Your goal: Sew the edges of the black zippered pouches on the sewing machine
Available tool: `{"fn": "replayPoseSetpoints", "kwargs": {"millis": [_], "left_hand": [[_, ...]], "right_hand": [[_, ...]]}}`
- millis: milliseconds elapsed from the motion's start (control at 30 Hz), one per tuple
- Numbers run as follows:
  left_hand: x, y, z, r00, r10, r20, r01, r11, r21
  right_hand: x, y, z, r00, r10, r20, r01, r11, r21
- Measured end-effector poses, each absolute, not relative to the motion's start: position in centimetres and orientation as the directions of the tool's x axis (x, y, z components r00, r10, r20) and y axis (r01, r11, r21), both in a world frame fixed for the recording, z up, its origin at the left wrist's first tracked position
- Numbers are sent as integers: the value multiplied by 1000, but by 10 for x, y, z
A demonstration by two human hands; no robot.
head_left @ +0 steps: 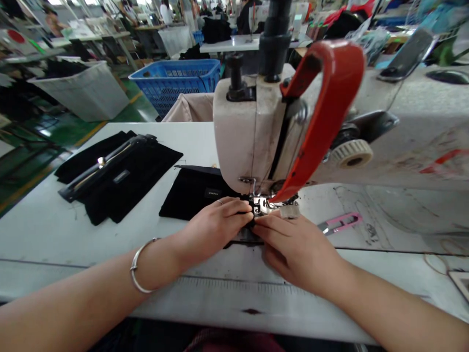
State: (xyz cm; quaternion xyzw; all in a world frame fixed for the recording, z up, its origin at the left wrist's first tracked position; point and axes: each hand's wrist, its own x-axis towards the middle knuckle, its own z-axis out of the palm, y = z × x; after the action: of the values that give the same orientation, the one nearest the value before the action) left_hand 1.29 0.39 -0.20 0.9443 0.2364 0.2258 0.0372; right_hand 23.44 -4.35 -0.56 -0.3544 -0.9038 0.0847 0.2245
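Note:
A black fabric piece [190, 195] with a small label lies flat on the sewing table, its right end under the presser foot [257, 205] of the sewing machine [242, 132]. My left hand [216, 222] presses on that piece, fingers together, with the fingertips just left of the foot. Close in front of the foot, my right hand [293, 244] pinches the fabric's near edge, fingers closed. The exact grip under the fingertips is hidden. To the left rests a stack of black fabric pieces [135, 171] with a zipper [106, 164] across the top one.
Pink-handled thread snips [340, 224] lie right of my right hand. A red curved lever [330, 107] arches over the needle area. Beyond the table [146, 264] stand a blue basket [176, 71] and a white bin [84, 93]. Other people and sewing stations fill the background.

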Motion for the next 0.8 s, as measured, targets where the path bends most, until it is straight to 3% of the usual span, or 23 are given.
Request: {"fn": "replayPoseSetpoints", "kwargs": {"millis": [233,567,800], "left_hand": [[3,-1,-4,810,397,432,376,-916,138],[7,1,0,803,384,456,342,-923,175],[10,2,-1,850,360,385,346,-932,107]], "right_hand": [[237,-44,-4,-662,685,306,617,729,-297],[241,-46,-4,-666,681,305,603,732,-318],[239,-46,0,-664,679,313,601,734,-315]]}}
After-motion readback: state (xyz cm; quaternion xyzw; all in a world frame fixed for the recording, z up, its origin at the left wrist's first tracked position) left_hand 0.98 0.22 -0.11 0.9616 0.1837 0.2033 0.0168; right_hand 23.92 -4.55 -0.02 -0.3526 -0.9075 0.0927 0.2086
